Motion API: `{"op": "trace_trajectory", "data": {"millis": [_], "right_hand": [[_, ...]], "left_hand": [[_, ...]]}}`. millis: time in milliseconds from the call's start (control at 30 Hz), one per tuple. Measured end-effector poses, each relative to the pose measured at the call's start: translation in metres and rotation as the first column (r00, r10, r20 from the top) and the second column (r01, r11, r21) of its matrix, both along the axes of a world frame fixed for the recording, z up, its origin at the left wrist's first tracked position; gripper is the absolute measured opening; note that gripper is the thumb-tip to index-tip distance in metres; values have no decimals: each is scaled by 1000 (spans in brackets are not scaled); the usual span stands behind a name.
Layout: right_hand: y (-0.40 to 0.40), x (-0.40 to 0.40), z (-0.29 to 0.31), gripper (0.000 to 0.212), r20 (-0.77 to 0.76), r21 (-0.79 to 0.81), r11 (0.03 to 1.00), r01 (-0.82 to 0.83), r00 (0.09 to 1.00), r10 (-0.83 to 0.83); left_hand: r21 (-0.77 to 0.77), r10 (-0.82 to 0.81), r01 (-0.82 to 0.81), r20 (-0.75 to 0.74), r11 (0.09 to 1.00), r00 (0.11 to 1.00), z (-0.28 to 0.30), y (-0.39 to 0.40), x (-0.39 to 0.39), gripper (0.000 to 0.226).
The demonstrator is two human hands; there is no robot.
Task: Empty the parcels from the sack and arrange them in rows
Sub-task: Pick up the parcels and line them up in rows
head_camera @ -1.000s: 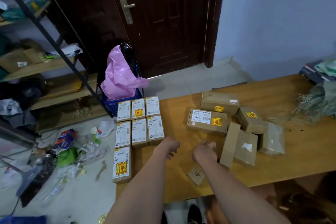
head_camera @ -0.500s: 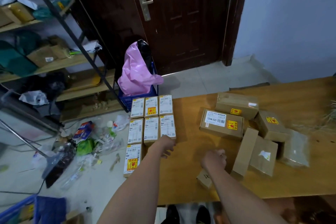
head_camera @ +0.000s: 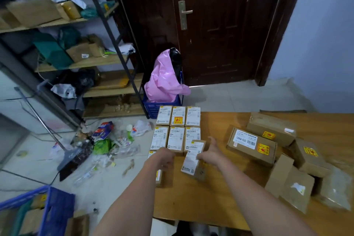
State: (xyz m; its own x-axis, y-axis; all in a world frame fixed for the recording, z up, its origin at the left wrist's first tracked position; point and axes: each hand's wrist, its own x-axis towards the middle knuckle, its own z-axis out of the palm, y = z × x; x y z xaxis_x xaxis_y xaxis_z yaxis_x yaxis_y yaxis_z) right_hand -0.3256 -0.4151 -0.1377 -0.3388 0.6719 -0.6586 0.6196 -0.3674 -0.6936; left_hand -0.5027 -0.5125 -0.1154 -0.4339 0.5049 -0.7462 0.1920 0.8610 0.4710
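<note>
**Eight small parcels at the table's left end, one of them in your right hand**

You are looking down at a wooden table (head_camera: 220,197) carrying two groups of parcels. At its left end the small labelled boxes are lying in rows: three in the far row (head_camera: 178,115), three in the second row (head_camera: 176,138), and one more (head_camera: 158,175) starting a third row, mostly hidden under your left forearm. An eighth small parcel (head_camera: 192,159) is sitting tilted in front of the second row, label up, its far end overlapping the right box of that row.

Your right hand (head_camera: 211,154) is gripping this tilted parcel from its right side, fingers curled onto the label face and thumb pointing up and away. Your left hand (head_camera: 165,159) is lying with fingers curled downward at the near edge of the second row, just left of the tilted parcel; you cannot tell whether it is touching either.

On the right, a loose pile (head_camera: 287,159) of about six larger brown parcels is lying unsorted, well apart from both hands.
</note>
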Motion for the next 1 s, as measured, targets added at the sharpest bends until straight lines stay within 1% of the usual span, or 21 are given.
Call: {"op": "trace_trajectory", "data": {"millis": [67,167,267,333,467,533,700,833,933,1000], "right_hand": [[0,-9,-3,116,-79,-77,997,12,997,-18],[-1,-20,-6,109,-155,-153,988,27,987,-51],[-2,-26,-13,109,-188,-244,969,21,980,-69],[-2,-31,-22,111,-182,-271,962,11,981,-62],[-6,-43,-23,106,-145,-284,958,24,987,-68],[-9,-51,-24,104,-129,-281,959,25,990,-64],[-21,-65,-39,81,-39,-271,962,38,998,-50],[-30,-73,-54,83,49,-242,966,88,996,-78],[-36,-79,-65,79,120,-222,969,109,989,-84],[-39,-83,-72,72,168,-215,967,137,980,-102]], "left_hand": [[30,47,-48,57,998,997,1,-8,-8,23],[75,60,-68,111,995,992,1,-14,-21,29],[77,38,-49,140,996,989,-2,-18,-33,30],[61,30,-40,156,997,987,-6,-20,-41,33],[21,-26,22,177,1000,984,-17,-24,-60,37],[22,-28,24,192,999,981,-22,-24,-71,39],[3,-52,53,235,999,971,-30,-28,-97,35],[-4,-69,72,238,997,969,-39,-31,-119,35],[-7,-54,57,230,998,972,-46,-33,-133,34],[-10,-42,45,215,999,976,-50,-35,-140,32]]}}
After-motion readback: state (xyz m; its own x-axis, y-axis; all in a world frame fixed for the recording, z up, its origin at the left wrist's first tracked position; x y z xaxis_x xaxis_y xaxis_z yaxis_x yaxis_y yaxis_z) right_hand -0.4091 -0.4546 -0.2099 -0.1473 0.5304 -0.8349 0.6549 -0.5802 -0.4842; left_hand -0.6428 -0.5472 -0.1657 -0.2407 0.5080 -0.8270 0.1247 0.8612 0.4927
